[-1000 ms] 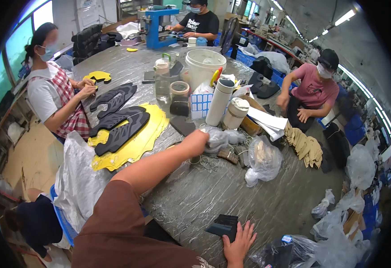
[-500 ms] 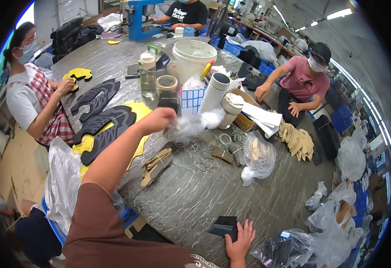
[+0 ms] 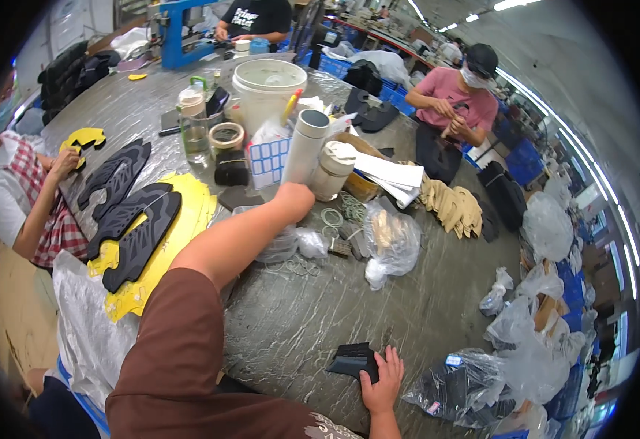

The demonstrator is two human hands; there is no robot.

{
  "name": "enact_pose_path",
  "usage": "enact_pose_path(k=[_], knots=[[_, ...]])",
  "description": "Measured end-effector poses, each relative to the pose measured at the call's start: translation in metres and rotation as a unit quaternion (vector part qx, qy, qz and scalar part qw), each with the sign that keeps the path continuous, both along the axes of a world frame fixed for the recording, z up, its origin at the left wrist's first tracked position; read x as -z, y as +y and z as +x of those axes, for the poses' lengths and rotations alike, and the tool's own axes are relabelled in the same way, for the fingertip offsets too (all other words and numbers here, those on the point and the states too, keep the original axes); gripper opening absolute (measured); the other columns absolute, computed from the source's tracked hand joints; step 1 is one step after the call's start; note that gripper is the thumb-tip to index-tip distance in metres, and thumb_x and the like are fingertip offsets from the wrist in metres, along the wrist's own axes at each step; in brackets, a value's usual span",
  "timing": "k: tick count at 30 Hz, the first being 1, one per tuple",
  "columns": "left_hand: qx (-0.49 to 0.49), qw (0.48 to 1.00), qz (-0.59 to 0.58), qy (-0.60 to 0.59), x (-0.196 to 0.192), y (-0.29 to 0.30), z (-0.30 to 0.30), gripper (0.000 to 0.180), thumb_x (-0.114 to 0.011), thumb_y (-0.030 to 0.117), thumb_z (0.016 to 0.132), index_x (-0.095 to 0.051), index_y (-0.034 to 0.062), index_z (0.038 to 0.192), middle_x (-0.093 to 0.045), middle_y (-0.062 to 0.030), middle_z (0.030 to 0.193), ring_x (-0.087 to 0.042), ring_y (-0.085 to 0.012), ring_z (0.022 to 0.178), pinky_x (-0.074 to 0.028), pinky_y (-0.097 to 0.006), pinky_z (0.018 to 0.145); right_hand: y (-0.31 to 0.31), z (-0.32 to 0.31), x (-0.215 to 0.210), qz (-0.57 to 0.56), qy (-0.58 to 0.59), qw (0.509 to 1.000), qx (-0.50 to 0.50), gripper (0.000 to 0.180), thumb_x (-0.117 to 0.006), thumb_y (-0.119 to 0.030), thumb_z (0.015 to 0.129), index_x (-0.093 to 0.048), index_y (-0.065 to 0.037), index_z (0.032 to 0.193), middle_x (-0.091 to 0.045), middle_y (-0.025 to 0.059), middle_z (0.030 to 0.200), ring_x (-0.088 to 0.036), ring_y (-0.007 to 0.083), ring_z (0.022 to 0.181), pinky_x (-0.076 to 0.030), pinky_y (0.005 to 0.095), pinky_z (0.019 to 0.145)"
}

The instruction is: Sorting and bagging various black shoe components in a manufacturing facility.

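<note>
My left hand reaches out to the middle of the table, beside a white thermos and a lidded jar. Its fingers are hidden behind the back of the hand. Below that forearm lies a clear plastic bag, partly covered by the arm. My right hand rests flat near the table's front edge with its fingers stretched out. It touches the right end of a small stack of black cut pieces.
Clear bags of black pieces crowd the right edge. A tied bag of tan pieces and rubber bands lie mid-table. Black shoe uppers rest on yellow sheets at left. Co-workers sit at left, far side and right.
My left hand has moved farther right, and the plastic bag it was swinging now lies on the table. The view has shifted right. The right-hand co-worker's hands have come together.
</note>
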State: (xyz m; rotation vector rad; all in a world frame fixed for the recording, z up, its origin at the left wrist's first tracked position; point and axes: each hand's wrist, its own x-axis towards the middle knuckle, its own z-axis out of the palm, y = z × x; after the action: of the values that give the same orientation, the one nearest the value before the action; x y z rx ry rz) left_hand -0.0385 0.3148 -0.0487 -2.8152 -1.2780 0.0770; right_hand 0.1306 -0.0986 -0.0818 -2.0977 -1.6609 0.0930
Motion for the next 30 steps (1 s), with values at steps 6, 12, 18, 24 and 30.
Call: enact_pose_path(k=[6,12,18,24,30], knots=[[-0.04,0.977,-0.054,-0.201,-0.039,-0.031,-0.024,0.019,-0.063,0.01,0.07,-0.066,0.0035,0.088,-0.065,-0.0157,0.092,-0.064,-0.0279,0.084,-0.051,-0.038,0.071,-0.008,0.004,0.002,0.076,0.081,0.994,0.014,0.041,-0.064,-0.022,0.072,-0.057,-0.003,0.108,-0.046,0.0201,0.128,-0.039,0.0386,0.122,-0.026,0.0472,0.103],[0.015,0.663,-0.545,-0.513,-0.064,-0.124,-0.038,0.024,-0.061,0.006,0.082,-0.059,0.0016,0.105,-0.062,-0.0017,0.092,-0.057,-0.0097,0.079,-0.047,-0.026,0.068,0.014,-0.022,-0.052,0.238,0.117,0.964,0.008,0.018,-0.059,0.0,0.073,-0.061,0.002,0.091,-0.06,0.0133,0.093,-0.055,0.0305,0.094,-0.042,0.0377,0.088],[0.001,0.441,-0.748,-0.497,-0.041,-0.243,-0.042,0.021,-0.062,0.002,0.081,-0.057,0.0015,0.101,-0.062,-0.0027,0.089,-0.057,-0.0075,0.076,-0.046,-0.02,0.066,0.041,-0.052,-0.063,0.112,0.688,0.715,-0.048,0.03,-0.058,-0.001,0.084,-0.051,0.003,0.114,-0.057,0.0072,0.102,-0.056,0.0142,0.086,-0.048,0.0271,0.075],[-0.026,0.514,-0.681,-0.521,-0.002,-0.312,-0.035,0.019,-0.066,0.008,0.081,-0.059,0.0015,0.098,-0.06,-0.0027,0.085,-0.058,-0.011,0.075,-0.047,-0.023,0.068,-0.004,-0.055,-0.033,0.086,0.765,0.637,-0.042,0.02,-0.058,-0.004,0.086,-0.051,-0.002,0.104,-0.059,0.0107,0.103,-0.059,0.0152,0.081,-0.05,0.0272,0.072],[0.028,0.788,-0.449,-0.421,0.0,-0.359,-0.05,0.025,-0.073,0.008,0.07,-0.062,0.001,0.091,-0.06,-0.0079,0.078,-0.058,-0.0167,0.072,-0.046,-0.029,0.065,-0.051,-0.062,-0.012,0.102,0.766,0.633,-0.031,0.016,-0.054,0.001,0.087,-0.049,-0.001,0.102,-0.058,0.0114,0.107,-0.058,0.0142,0.086,-0.05,0.0279,0.079]])
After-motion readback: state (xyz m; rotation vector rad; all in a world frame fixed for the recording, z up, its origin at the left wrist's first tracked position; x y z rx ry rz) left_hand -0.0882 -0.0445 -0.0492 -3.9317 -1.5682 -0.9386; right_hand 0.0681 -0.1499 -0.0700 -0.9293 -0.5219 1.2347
